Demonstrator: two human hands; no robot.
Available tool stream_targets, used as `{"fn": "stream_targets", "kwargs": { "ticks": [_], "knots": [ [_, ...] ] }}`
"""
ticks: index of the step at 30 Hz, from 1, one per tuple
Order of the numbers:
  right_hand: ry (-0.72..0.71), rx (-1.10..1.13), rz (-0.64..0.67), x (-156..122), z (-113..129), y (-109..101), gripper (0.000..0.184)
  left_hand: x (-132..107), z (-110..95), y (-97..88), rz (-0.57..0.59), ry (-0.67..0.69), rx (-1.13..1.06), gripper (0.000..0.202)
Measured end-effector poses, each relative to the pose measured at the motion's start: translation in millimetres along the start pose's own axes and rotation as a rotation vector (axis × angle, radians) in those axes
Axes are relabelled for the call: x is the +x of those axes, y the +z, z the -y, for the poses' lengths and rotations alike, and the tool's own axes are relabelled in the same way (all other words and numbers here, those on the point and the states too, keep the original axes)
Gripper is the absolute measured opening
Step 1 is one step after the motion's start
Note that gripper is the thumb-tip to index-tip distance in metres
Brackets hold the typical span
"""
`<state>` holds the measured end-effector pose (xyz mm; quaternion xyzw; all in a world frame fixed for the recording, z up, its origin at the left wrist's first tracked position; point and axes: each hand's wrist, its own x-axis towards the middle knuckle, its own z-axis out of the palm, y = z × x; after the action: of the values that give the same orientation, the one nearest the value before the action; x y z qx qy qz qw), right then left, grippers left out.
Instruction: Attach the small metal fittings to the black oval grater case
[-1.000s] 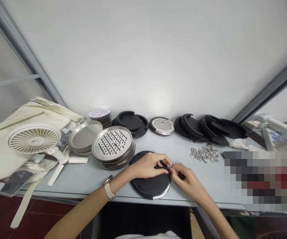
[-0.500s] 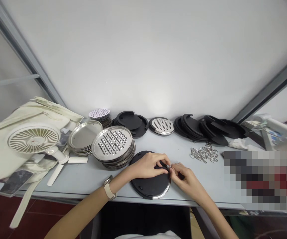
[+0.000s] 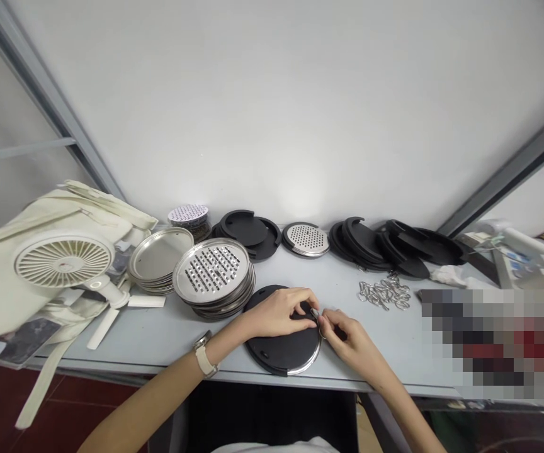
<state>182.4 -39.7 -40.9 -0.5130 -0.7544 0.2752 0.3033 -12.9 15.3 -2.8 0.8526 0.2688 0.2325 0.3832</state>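
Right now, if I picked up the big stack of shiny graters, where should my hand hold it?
Probably by the rim of the steel grater stack, from the front, nearest you. It lies flat, so its edge gives the grip, and plain metal plates and a black disc sit close on either side.

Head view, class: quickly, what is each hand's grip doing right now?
Left hand: closed on a small metal ring.
Right hand: closed, pinching it too.
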Motion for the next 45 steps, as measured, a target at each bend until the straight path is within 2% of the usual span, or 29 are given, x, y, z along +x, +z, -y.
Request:
{"fn": "stream_targets", "kwargs": {
  "ticks": [7, 19, 45],
  "knots": [
    [-0.029, -0.022, 0.034, 0.4, 3.5, -1.3, 0.035, -1.3, 0.0, -0.2, -0.030, 0.014, -0.009, 0.026],
    [-0.024, 0.006, 0.075, -0.2, 4.3, -4.1, 0.040, -0.2, -2.7, -1.1, 0.008, -0.023, 0.016, 0.026],
    [0.021, 0.018, 0.011, 0.5, 3.2, -0.7, 0.036, 1.1, -0.7, -1.3, 0.025, -0.039, -0.056, 0.028]
  ]
}}
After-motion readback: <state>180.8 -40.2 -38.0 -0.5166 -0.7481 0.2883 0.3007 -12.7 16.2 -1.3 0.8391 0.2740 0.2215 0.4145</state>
